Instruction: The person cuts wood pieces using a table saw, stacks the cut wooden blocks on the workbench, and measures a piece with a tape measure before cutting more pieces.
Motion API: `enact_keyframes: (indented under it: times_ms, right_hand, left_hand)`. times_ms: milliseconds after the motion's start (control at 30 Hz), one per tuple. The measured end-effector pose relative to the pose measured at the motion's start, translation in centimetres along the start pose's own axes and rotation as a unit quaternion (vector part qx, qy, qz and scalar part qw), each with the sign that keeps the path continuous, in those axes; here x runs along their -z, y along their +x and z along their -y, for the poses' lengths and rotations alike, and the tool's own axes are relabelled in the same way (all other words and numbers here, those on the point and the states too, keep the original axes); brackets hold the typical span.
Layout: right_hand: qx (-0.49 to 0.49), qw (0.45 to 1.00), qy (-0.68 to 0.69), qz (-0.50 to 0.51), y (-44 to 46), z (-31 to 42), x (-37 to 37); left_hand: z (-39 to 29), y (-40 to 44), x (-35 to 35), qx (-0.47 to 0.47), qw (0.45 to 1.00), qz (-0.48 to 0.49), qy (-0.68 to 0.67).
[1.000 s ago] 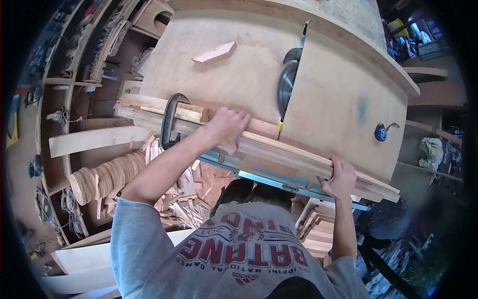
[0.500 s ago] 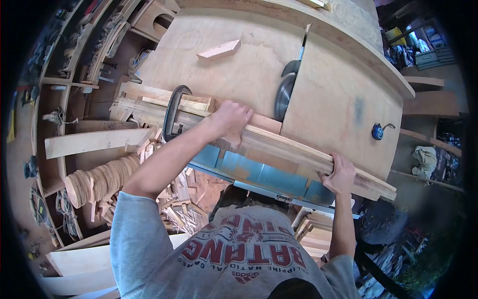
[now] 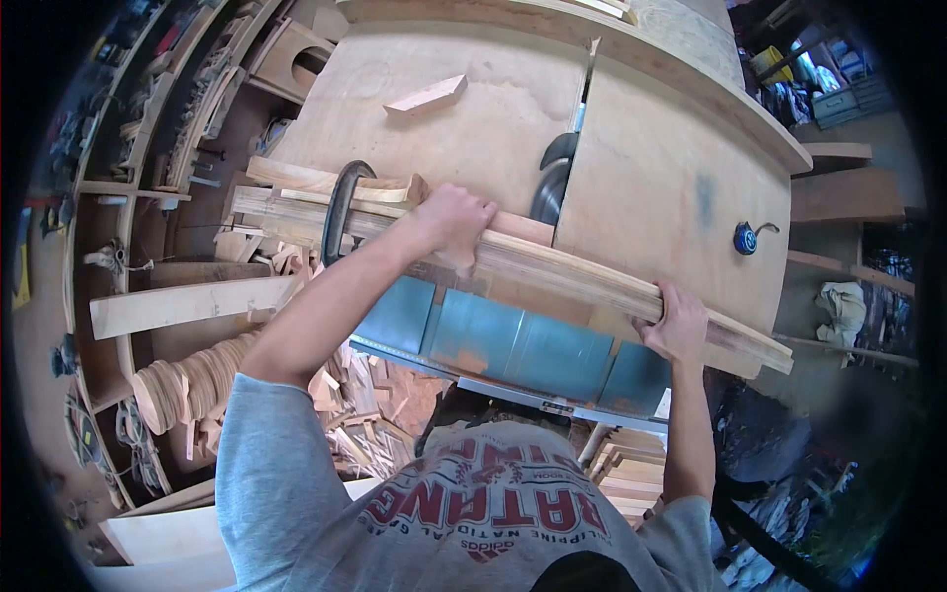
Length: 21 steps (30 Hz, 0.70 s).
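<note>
A saw sled (image 3: 395, 148), a pale plywood panel, lies on the blue saw table (image 3: 478, 331). Along its near edge runs a layered wooden fence (image 3: 582, 264). My left hand (image 3: 456, 227) is wrapped over the fence, with its fingers by a short wood piece (image 3: 521, 228) that lies against the fence. My right hand (image 3: 675, 322) grips the fence farther right, thumb on the near side. A circular saw blade (image 3: 549, 194) rises through the slot just beyond the short piece. Left of my left hand, a black C-clamp (image 3: 340, 212) holds a wood block (image 3: 400, 189) to the fence.
An angled offcut (image 3: 426, 96) lies on the panel's far left, and a blue tape measure (image 3: 747, 238) on its right. Wood scraps (image 3: 370, 405) are heaped below left. Shelves (image 3: 128, 187) line the left side; stacked boards (image 3: 631, 474) stand below right.
The sled has slid away from my body, with both hands still on the fence. More of the blue table shows, and the blade stands closer to the fence and the short wood piece.
</note>
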State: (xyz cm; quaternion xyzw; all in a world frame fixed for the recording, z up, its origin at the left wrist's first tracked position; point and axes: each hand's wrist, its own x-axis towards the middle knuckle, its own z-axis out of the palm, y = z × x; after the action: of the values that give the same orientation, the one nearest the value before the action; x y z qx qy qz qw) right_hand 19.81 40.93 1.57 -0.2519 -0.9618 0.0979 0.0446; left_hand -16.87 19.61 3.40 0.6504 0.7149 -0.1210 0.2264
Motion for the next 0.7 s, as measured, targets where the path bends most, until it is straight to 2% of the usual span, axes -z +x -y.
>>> enact_keyframes:
  times_ms: [433, 533, 600, 667, 700]
  right_hand:
    - [-0.011, 1.0, 0.004, -0.018, 4.8, -2.6, -0.6]
    - [-0.022, 0.999, 0.006, -0.026, 4.5, -1.6, -0.1]
    - [0.065, 0.976, -0.053, -0.203, 4.3, 0.4, 0.7]
    - [0.147, 0.965, 0.158, -0.152, 0.1, 5.7, -1.7]
    - [0.199, 0.942, 0.268, -0.048, -3.1, 9.7, -2.8]
  left_hand:
    - [2.4, 4.0, 3.1, 0.011, 1.0, 0.01, 0.015]
    - [2.4, 4.3, 3.1, 0.031, 0.998, 0.045, 0.0]
    - [2.7, 4.4, 2.7, 0.026, 0.999, 0.031, -0.01]
    - [2.4, 4.0, 3.2, 0.043, 0.998, 0.035, -0.019]
    - [2.0, 3.9, 3.0, 0.053, 0.997, 0.047, -0.035]
